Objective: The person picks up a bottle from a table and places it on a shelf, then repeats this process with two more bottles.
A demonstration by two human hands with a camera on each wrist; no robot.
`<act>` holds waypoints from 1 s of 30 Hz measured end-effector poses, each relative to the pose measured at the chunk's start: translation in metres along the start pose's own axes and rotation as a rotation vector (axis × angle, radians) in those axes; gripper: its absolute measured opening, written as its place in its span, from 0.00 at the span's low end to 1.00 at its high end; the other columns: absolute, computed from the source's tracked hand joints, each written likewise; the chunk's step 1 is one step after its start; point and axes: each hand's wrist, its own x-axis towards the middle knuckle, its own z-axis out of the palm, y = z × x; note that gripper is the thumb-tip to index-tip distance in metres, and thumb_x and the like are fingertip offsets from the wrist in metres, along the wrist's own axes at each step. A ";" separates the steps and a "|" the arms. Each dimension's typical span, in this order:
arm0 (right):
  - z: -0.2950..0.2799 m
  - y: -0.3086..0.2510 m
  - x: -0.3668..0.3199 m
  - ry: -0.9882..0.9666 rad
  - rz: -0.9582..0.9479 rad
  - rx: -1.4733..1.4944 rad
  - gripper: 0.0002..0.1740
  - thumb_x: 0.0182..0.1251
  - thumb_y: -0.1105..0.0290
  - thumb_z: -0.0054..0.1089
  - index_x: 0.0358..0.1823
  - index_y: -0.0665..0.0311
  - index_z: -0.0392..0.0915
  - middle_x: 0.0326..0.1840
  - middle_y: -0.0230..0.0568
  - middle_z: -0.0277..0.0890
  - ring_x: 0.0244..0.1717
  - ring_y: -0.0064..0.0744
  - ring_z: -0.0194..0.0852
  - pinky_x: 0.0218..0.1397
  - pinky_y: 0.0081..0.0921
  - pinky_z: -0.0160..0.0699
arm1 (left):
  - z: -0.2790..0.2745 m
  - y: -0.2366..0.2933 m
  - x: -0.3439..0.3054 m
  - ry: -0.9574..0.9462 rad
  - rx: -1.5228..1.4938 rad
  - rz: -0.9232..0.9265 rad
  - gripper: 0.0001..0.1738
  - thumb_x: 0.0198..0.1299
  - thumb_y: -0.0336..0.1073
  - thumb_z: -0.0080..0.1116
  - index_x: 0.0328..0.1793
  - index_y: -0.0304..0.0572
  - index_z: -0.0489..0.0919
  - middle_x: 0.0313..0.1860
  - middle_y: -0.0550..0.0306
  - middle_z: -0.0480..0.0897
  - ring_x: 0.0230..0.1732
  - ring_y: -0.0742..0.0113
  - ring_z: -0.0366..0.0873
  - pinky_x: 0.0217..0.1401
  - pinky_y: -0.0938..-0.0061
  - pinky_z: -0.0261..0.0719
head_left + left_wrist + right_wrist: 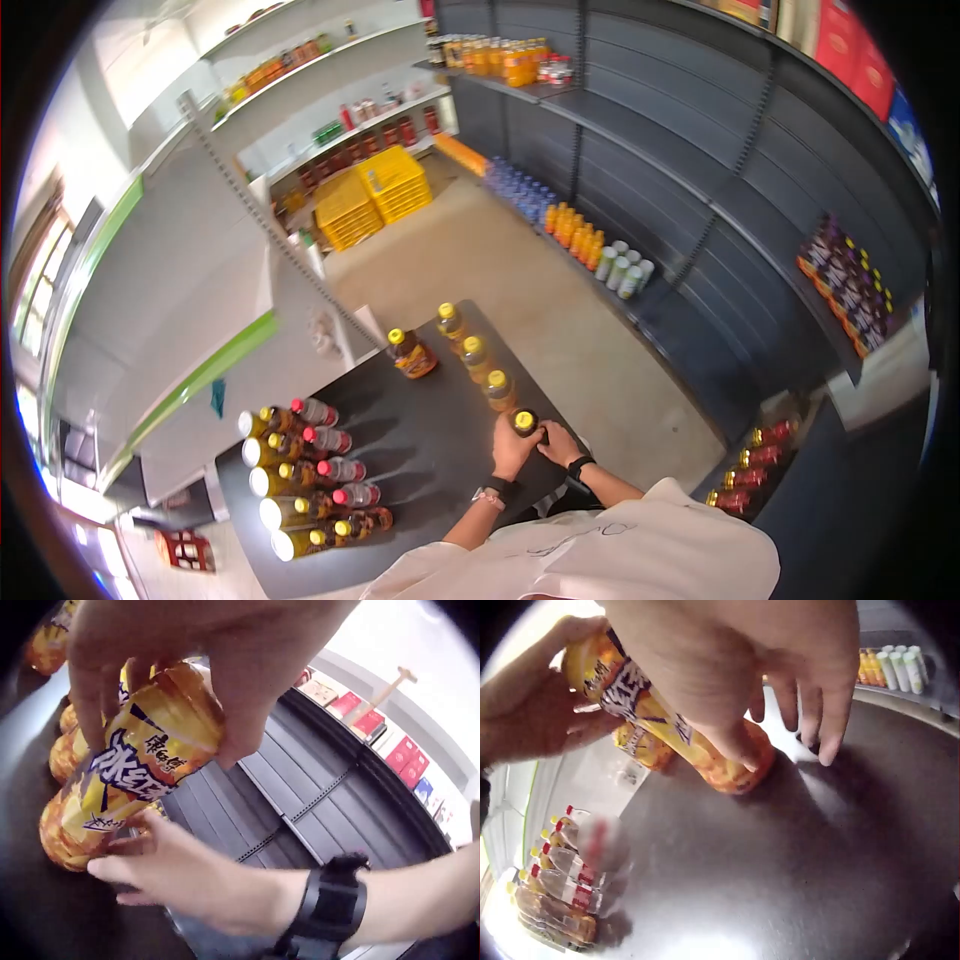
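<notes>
My left hand (511, 447) grips the upper part of a yellow-capped iced tea bottle (154, 754) with a yellow and orange label. The bottle's base is right at the dark tabletop (780, 855). My right hand (191, 874) is low beside the same bottle, its thumb against the bottle near the base. Its other fingers extend loosely away, as the right wrist view shows. Beyond the held bottle, a line of similar yellow-capped bottles (498, 390) runs along the table's edge.
On the table's left stand rows of red-capped clear bottles (342, 470), dark drink bottles and white-topped containers (265, 482). Another yellow-capped bottle (412, 355) stands near the far edge. Dark shelving (660, 150) with drinks lines the right; yellow crates (393, 185) sit on the floor.
</notes>
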 end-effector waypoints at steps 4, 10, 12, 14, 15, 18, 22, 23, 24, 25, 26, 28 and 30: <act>0.003 0.018 -0.067 0.103 0.134 -0.147 0.27 0.57 0.68 0.66 0.61 0.58 0.74 0.62 0.45 0.67 0.63 0.52 0.67 0.65 0.42 0.72 | 0.006 -0.021 0.004 -0.096 -0.210 0.022 0.41 0.47 0.46 0.76 0.64 0.32 0.72 0.60 0.39 0.76 0.61 0.47 0.76 0.63 0.58 0.74; -0.011 0.046 -0.160 0.071 0.301 -0.057 0.29 0.62 0.64 0.60 0.66 0.56 0.73 0.63 0.49 0.71 0.63 0.52 0.70 0.66 0.41 0.72 | 0.038 -0.143 -0.034 -0.119 0.098 -0.017 0.42 0.52 0.43 0.72 0.67 0.22 0.69 0.53 0.39 0.82 0.51 0.51 0.81 0.57 0.63 0.78; -0.001 0.086 -0.179 0.056 0.421 -0.113 0.27 0.60 0.62 0.60 0.64 0.56 0.76 0.61 0.50 0.74 0.62 0.52 0.73 0.64 0.40 0.74 | 0.039 -0.149 -0.044 -0.223 0.061 -0.150 0.39 0.53 0.43 0.70 0.66 0.22 0.71 0.51 0.39 0.84 0.49 0.49 0.82 0.55 0.63 0.79; 0.021 0.153 -0.209 0.026 0.554 -0.164 0.26 0.59 0.61 0.61 0.61 0.56 0.79 0.59 0.51 0.78 0.60 0.52 0.75 0.63 0.40 0.75 | 0.029 -0.136 -0.068 -0.574 -0.068 -0.494 0.28 0.54 0.48 0.65 0.54 0.31 0.82 0.39 0.40 0.87 0.46 0.41 0.84 0.54 0.56 0.79; 0.027 0.187 -0.222 -0.133 0.649 -0.095 0.24 0.59 0.59 0.60 0.58 0.53 0.81 0.58 0.51 0.79 0.59 0.52 0.77 0.63 0.42 0.75 | 0.034 -0.142 -0.080 -0.593 -0.052 -0.489 0.28 0.54 0.48 0.65 0.54 0.31 0.82 0.39 0.40 0.87 0.46 0.41 0.84 0.54 0.56 0.79; 0.002 0.232 -0.221 -0.167 0.747 0.004 0.22 0.57 0.57 0.60 0.54 0.53 0.84 0.55 0.51 0.81 0.57 0.51 0.80 0.63 0.42 0.75 | 0.066 -0.143 -0.086 -0.494 0.157 -0.138 0.18 0.57 0.44 0.59 0.49 0.41 0.85 0.40 0.41 0.87 0.47 0.43 0.84 0.51 0.56 0.79; -0.003 0.223 -0.307 0.000 0.903 0.131 0.23 0.53 0.52 0.63 0.46 0.58 0.87 0.46 0.51 0.85 0.51 0.49 0.84 0.57 0.39 0.79 | 0.118 -0.154 -0.099 -0.510 -0.048 -0.270 0.17 0.58 0.41 0.57 0.47 0.38 0.85 0.39 0.41 0.87 0.43 0.51 0.86 0.46 0.62 0.80; -0.003 0.227 -0.318 0.073 0.967 0.146 0.24 0.54 0.51 0.63 0.46 0.58 0.87 0.43 0.48 0.86 0.46 0.44 0.85 0.51 0.38 0.82 | 0.128 -0.135 -0.097 -0.496 -0.206 -0.469 0.18 0.58 0.41 0.58 0.47 0.36 0.85 0.38 0.41 0.87 0.42 0.54 0.86 0.46 0.64 0.80; -0.010 0.230 -0.325 0.064 1.010 0.186 0.23 0.54 0.51 0.64 0.45 0.58 0.88 0.40 0.44 0.86 0.41 0.40 0.85 0.45 0.35 0.82 | 0.139 -0.126 -0.089 -0.527 -0.107 -0.465 0.18 0.57 0.39 0.58 0.48 0.34 0.85 0.39 0.43 0.87 0.42 0.56 0.85 0.46 0.66 0.81; -0.017 0.232 -0.332 0.053 1.052 0.225 0.22 0.55 0.51 0.64 0.45 0.57 0.88 0.37 0.41 0.86 0.37 0.36 0.84 0.39 0.33 0.83 | 0.149 -0.125 -0.081 -0.555 -0.008 -0.461 0.18 0.57 0.37 0.58 0.49 0.32 0.85 0.39 0.44 0.87 0.42 0.58 0.85 0.45 0.68 0.81; -0.019 0.242 -0.338 0.062 1.075 0.325 0.20 0.57 0.52 0.65 0.43 0.57 0.88 0.32 0.36 0.84 0.30 0.28 0.80 0.32 0.28 0.81 | 0.160 -0.123 -0.077 -0.565 0.004 -0.465 0.18 0.57 0.37 0.58 0.49 0.32 0.85 0.39 0.44 0.87 0.42 0.58 0.85 0.45 0.68 0.81; -0.040 0.250 -0.340 0.032 1.109 0.316 0.18 0.57 0.53 0.64 0.41 0.58 0.88 0.32 0.35 0.84 0.28 0.27 0.79 0.31 0.27 0.80 | 0.183 -0.115 -0.068 -0.410 -0.090 -0.404 0.18 0.57 0.35 0.58 0.49 0.31 0.85 0.42 0.45 0.87 0.42 0.57 0.85 0.46 0.67 0.81; -0.066 0.250 -0.342 0.082 1.118 0.332 0.18 0.57 0.53 0.63 0.39 0.58 0.88 0.31 0.36 0.84 0.28 0.28 0.80 0.32 0.28 0.80 | 0.197 -0.104 -0.065 -0.288 -0.072 -0.350 0.18 0.56 0.34 0.58 0.49 0.29 0.84 0.43 0.45 0.87 0.41 0.56 0.86 0.46 0.67 0.81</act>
